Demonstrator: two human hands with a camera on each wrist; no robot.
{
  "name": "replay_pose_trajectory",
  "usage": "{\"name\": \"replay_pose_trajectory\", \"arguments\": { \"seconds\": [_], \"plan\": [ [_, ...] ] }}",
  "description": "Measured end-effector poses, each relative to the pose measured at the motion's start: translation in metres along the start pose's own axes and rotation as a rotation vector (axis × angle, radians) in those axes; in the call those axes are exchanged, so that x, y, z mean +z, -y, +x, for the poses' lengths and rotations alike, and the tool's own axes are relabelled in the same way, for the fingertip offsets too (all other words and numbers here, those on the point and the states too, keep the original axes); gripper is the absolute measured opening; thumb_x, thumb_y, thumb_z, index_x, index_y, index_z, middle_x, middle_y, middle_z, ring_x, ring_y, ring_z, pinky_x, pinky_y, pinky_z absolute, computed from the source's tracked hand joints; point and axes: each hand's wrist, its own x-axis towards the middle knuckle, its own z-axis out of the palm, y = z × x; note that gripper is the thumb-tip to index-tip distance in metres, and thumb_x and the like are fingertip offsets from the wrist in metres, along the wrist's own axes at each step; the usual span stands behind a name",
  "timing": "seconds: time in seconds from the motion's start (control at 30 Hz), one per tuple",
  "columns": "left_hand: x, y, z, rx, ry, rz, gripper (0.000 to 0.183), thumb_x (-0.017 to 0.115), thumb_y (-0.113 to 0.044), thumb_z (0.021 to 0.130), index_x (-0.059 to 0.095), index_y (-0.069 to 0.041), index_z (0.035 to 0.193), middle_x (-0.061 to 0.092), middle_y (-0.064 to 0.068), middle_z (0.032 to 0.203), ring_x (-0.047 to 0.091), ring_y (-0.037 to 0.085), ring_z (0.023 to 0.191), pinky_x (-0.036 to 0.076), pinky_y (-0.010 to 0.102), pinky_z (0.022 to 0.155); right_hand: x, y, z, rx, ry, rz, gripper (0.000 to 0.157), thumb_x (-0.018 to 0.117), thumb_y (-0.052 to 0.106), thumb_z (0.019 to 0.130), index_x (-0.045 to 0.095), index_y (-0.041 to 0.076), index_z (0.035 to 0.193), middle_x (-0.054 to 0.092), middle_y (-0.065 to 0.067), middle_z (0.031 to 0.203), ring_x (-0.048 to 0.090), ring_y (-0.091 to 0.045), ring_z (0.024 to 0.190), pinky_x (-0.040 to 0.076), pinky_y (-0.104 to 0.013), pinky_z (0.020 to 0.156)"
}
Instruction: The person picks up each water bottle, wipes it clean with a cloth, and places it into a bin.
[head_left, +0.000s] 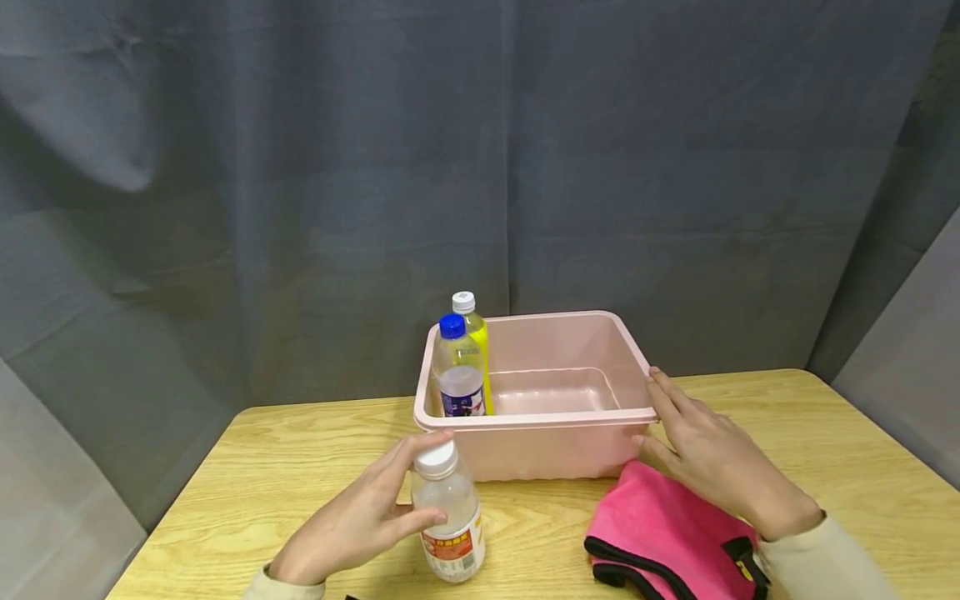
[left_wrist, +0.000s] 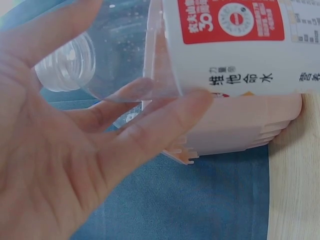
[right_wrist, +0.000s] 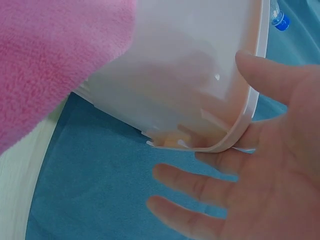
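A clear plastic bottle (head_left: 448,500) with a white cap and a red-and-white label stands upright on the wooden table, in front of the pink plastic bin (head_left: 540,450). My left hand (head_left: 356,508) holds it from the left, thumb on the near side and fingers behind. In the left wrist view, some fingers show beyond the bottle (left_wrist: 125,50). My right hand (head_left: 712,454) rests at the bin's front right corner with its fingers extended. The right wrist view has the thumb and fingers on either side of the rim (right_wrist: 252,100).
Inside the bin's left end stand a blue-capped bottle (head_left: 459,371) and a white-capped yellow bottle (head_left: 480,333). A pink cloth (head_left: 667,537) with black edging lies under my right forearm. Grey curtains (head_left: 375,208) hang behind the table (head_left: 315,450).
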Motion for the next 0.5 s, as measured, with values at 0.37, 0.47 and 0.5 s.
{"name": "replay_pose_trajectory", "arguments": {
  "seconds": [0.37, 0.47, 0.5],
  "plan": [
    [0.0000, -0.0005, 0.0008, -0.005, 0.000, -0.006, 0.062, 0.071, -0.022, 0.097, 0.039, -0.015, 0.149, 0.049, 0.012, 0.141, 0.053, 0.036, 0.125, 0.057, 0.025, 0.083, 0.0006, 0.0008, -0.0001, -0.003, -0.011, -0.006, 0.084, 0.070, 0.036, 0.096, 0.030, -0.012, 0.152, 0.029, -0.034, 0.156, 0.044, -0.058, 0.130, 0.044, -0.074, 0.092],
    [0.0001, -0.0007, 0.0005, -0.013, 0.001, -0.006, 0.062, 0.071, -0.022, 0.097, 0.038, -0.016, 0.149, 0.049, 0.011, 0.141, 0.053, 0.036, 0.125, 0.057, 0.024, 0.083, 0.0005, 0.0010, 0.0000, -0.010, -0.015, -0.008, 0.084, 0.071, 0.035, 0.095, 0.030, -0.012, 0.152, 0.030, -0.034, 0.156, 0.045, -0.057, 0.129, 0.044, -0.073, 0.092],
    [0.0001, -0.0008, 0.0003, -0.013, 0.000, -0.004, 0.062, 0.071, -0.022, 0.097, 0.038, -0.016, 0.150, 0.050, 0.011, 0.141, 0.053, 0.036, 0.125, 0.057, 0.024, 0.083, 0.0004, 0.0010, 0.0001, -0.013, -0.016, -0.009, 0.085, 0.071, 0.035, 0.095, 0.030, -0.012, 0.152, 0.030, -0.034, 0.156, 0.045, -0.057, 0.129, 0.045, -0.073, 0.092]
  ]
}}
